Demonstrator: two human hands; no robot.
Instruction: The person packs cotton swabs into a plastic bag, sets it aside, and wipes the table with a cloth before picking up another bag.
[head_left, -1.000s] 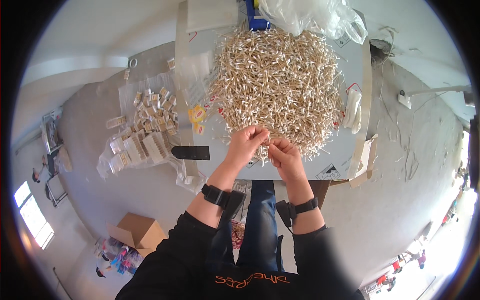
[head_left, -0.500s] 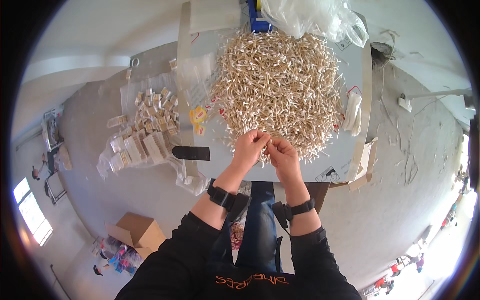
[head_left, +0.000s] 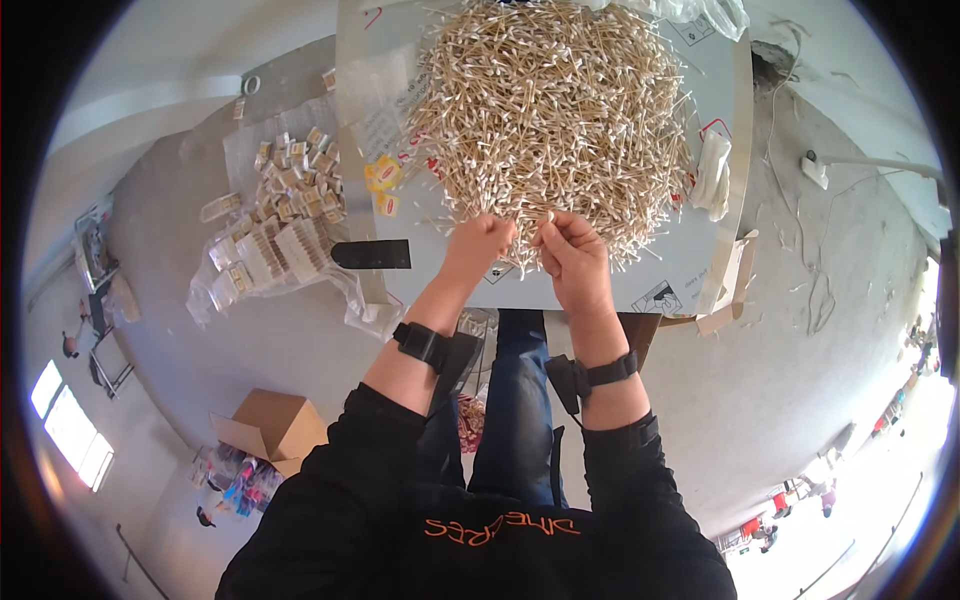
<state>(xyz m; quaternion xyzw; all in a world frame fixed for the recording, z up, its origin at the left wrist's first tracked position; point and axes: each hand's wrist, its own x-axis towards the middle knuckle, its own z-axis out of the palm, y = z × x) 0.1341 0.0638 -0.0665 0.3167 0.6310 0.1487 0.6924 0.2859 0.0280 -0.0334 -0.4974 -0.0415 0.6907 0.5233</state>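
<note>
A large heap of cotton swabs (head_left: 555, 110), thin pale sticks with white tips, fills the upper centre of the frame and covers most of a grey surface (head_left: 610, 285). At the heap's lower edge, 2 hands meet side by side. The left hand (head_left: 478, 245) is curled closed, fingers pinched around what looks like a small bunch of swabs. The right hand (head_left: 572, 252) is also curled, thumb and fingers gripping a few swabs whose white tips show just above the fingertips. The exact count in either hand is too small to tell. Both wrists wear black straps, and black sleeves run down to the lower edge.

To the left of the heap, small yellow labels (head_left: 382, 182) lie on the surface, with a flat black strip (head_left: 371, 254) below them at the surface's left edge. Further left, on the floor, sit clear bags of packed swab bundles (head_left: 270, 225). A brown cardboard box (head_left: 272, 425) stands open at the lower left. A crumpled clear plastic bag (head_left: 700, 12) sits at the top right.

The likely risk is loose swabs sliding off the near edge of the surface, since the heap reaches close to it where the hands pull. A loose pinch could also drop swabs onto the person's lap or floor.
</note>
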